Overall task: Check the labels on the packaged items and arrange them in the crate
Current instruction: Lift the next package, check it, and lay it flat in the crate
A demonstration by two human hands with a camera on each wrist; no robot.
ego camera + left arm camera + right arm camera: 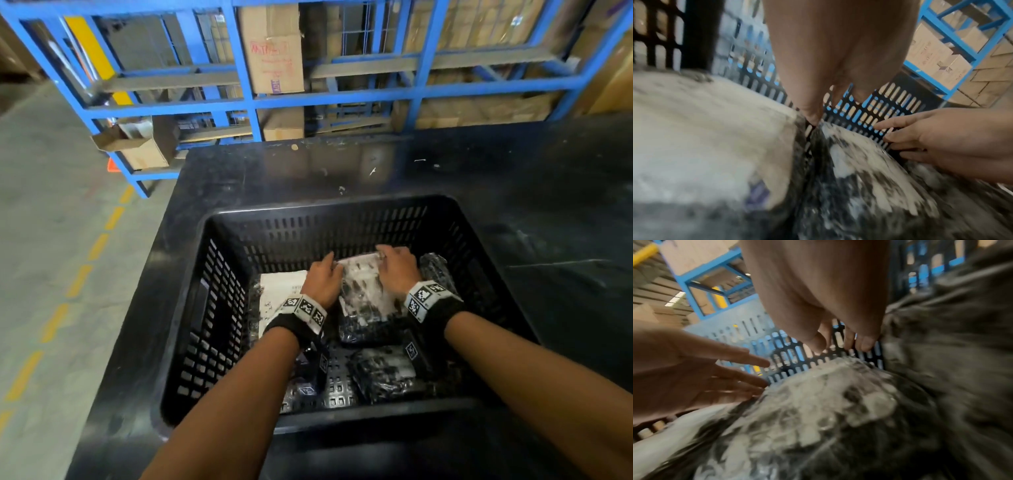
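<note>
the crate (342, 219), black with slotted walls, stands on the dark table (308, 168). inside, against its far wall, lies the middle package (364, 291), a shiny plastic bag with dark content. a package with a white label (281, 291) lies just left of it. the left hand (322, 281) and right hand (397, 269) rest on its two sides, fingers (898, 125) mostly straight and apart, not clamped. it looks soft, light and slippery; i would hold it by both side edges.

Dim, even indoor light; the glossy counter (342, 171) shows faint glare. Head view bends at its edges; both wrist views are heavily motion-blurred.
</note>
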